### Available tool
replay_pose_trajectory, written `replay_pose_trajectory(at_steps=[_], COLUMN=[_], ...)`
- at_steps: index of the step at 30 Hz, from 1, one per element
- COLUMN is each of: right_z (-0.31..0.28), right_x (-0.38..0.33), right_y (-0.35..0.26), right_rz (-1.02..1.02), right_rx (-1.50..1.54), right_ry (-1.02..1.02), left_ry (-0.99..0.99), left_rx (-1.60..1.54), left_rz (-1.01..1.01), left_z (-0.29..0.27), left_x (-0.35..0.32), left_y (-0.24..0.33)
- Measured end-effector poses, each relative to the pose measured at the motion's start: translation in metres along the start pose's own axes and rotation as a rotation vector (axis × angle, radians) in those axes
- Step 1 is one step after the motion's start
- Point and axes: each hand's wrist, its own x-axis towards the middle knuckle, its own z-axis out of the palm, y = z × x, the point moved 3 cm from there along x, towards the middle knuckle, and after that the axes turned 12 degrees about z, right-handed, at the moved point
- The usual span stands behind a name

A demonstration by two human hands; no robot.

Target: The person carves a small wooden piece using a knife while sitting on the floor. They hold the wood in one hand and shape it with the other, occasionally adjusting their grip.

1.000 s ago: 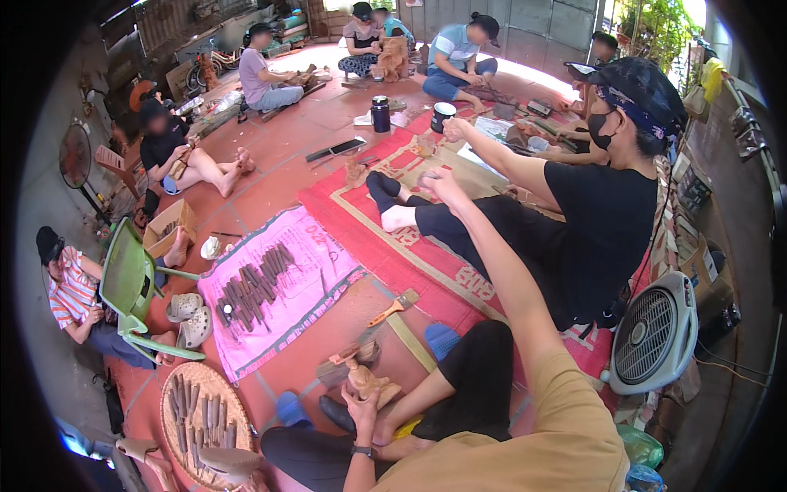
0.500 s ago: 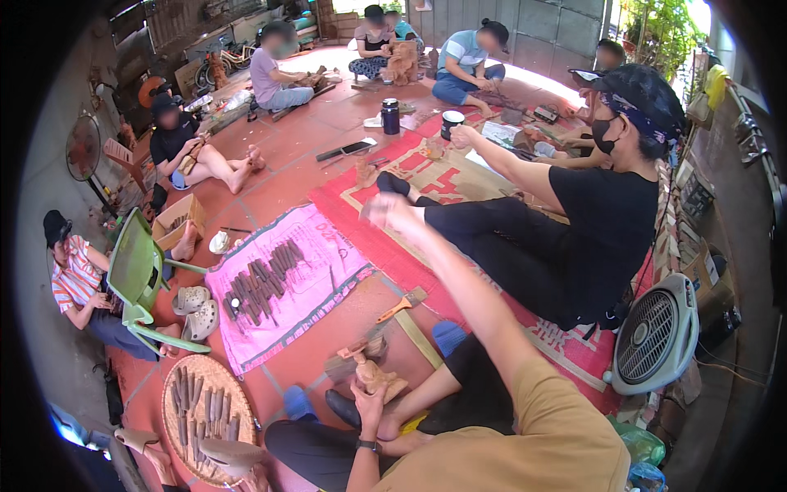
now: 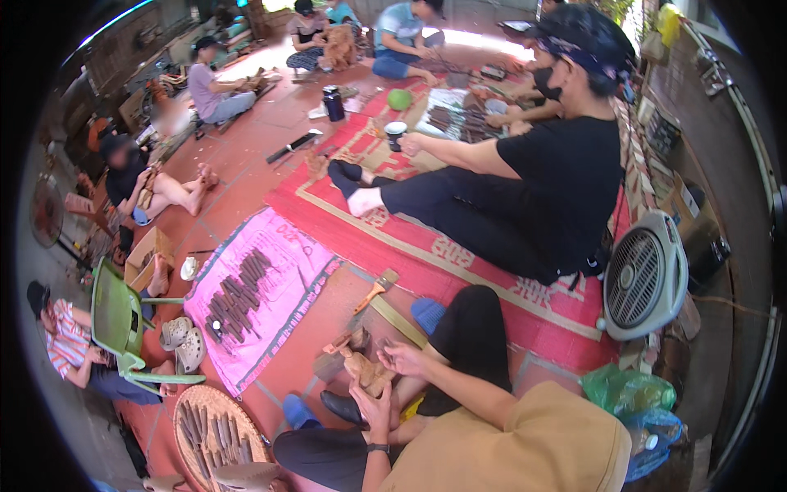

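Hands are both closing on the small wooden carving (image 3: 367, 371), left hand (image 3: 379, 407) cupping below, right hand (image 3: 402, 357) pinching its top; next move likely needs steady bracing.

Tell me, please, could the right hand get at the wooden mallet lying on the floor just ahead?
Probably yes. The right hand rests by the wooden carving that the left hand holds, and the mallet lies on bare tile just ahead, with nothing between them, though a forward stretch looks needed.
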Motion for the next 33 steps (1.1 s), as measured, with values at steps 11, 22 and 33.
replay_pose_trajectory(at_steps=[11, 22, 33], right_z=[-0.010, -0.005, -0.009], right_x=[0.015, 0.015, 0.015], right_y=[-0.001, -0.001, 0.000], right_rz=[-0.118, -0.128, -0.121], right_rx=[-0.031, -0.078, -0.051], right_ry=[0.059, 0.047, 0.034], left_ry=[0.064, 0.013, 0.028], left_rx=[-0.126, 0.002, -0.016], left_rz=[-0.059, -0.112, -0.107], left_z=[0.010, 0.007, 0.002], left_x=[-0.005, 0.000, -0.001], left_y=[-0.017, -0.007, -0.006])
